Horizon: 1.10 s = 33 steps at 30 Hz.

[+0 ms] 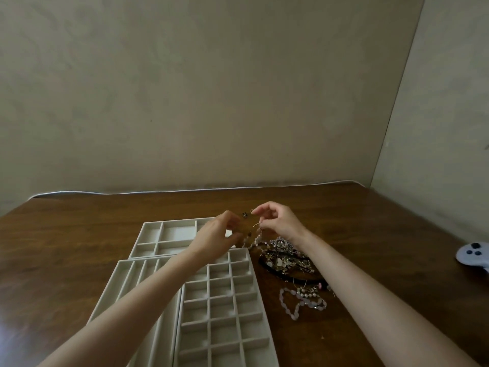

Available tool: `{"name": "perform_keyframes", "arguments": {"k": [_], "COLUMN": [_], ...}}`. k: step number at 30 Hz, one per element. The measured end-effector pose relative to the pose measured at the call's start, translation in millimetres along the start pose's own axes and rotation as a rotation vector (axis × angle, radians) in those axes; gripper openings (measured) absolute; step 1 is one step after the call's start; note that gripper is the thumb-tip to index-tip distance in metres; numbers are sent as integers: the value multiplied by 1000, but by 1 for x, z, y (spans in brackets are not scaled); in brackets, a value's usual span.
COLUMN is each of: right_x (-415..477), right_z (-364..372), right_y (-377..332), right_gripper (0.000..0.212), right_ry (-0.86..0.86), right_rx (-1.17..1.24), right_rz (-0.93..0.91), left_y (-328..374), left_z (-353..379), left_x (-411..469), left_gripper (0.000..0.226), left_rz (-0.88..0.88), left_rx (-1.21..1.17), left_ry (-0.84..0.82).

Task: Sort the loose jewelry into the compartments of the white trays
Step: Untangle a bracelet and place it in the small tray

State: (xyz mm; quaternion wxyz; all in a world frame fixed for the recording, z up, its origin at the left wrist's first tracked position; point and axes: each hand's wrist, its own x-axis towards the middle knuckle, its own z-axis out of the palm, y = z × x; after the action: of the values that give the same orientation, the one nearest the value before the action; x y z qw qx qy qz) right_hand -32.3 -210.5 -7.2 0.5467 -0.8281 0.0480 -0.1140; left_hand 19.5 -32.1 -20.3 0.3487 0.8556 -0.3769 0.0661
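Wooden surface (79, 234), white trays (232, 300) partly under forearms (137, 300), right hand (277, 221) pinching a beaded strand (258, 238), left hand (222, 234) curled, grip unclear, tangled jewelry pile (288, 260)

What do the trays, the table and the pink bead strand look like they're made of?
Trays: off-white and matte with no glare, probably felt or velvet lining. Table: dark wood or veneer, with visible grain and a slight sheen. Pink bead strand: pale translucent beads, glass or plastic; can't tell which.
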Motion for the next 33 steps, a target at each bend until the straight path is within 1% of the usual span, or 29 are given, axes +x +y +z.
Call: {"name": "perform_keyframes", "arguments": {"k": [3,5,7,9,10,14,16,18,20,22,24,25,27,29,31,33], "right_x": [1,2,3,6,7,13,17,21,26,29,29,30,29,29,30,31], "right_z": [-3,-6,-10,-12,-13,-17,-17,-16,-15,-12,-6,-3,3,7,11,14], "right_y": [-4,-8,-11,-14,-15,-24,-31,-38,-45,-51,-55,-56,-56,-53,-50,-46], "right_gripper": [30,30,31,31,30,27,26,25,24,24,24,24,24,21,20,21], "right_ry": [11,7,20,30,29,26,59,97,120,137,145,147,149,142,126,107], "right_rx": [33,105,159,224,265,348,331,317,344,382,417,436,460,469,509,591], "right_rz": [-29,-43,-60,-79,-91,-149,-188,-226,-250,-258,-260,-254,-219,-161,-94,-25], "left_y": [5,9,14,17,17,20,19,18,21,23,22,20,17,12,6,3], "left_z": [9,15,20,23,25,30,32,27,19,13,9,7,2,-6,-16,-25], "left_x": [13,22,30,36,38,41,41,42,42,44,48,50,54,55,56,55], "left_gripper": [44,48,37,22,19,19,25,29,33,39,41,40,37,33,26,18], "left_rz": [-30,-74,-92,-79,-75,-78,-103,-197,-327,-415,-501,-541,-602,-626,-631,-620], "left_rx": [2,-32,-24,57,81,50,28,-131,-435,-730,-1027,-1178,-1439,-1594,-1610,-1542], "left_ry": [-46,-91,-105,-100,-99,-62,-55,-122,-220,-306,-351,-339,-249,-115,-14,17]}}
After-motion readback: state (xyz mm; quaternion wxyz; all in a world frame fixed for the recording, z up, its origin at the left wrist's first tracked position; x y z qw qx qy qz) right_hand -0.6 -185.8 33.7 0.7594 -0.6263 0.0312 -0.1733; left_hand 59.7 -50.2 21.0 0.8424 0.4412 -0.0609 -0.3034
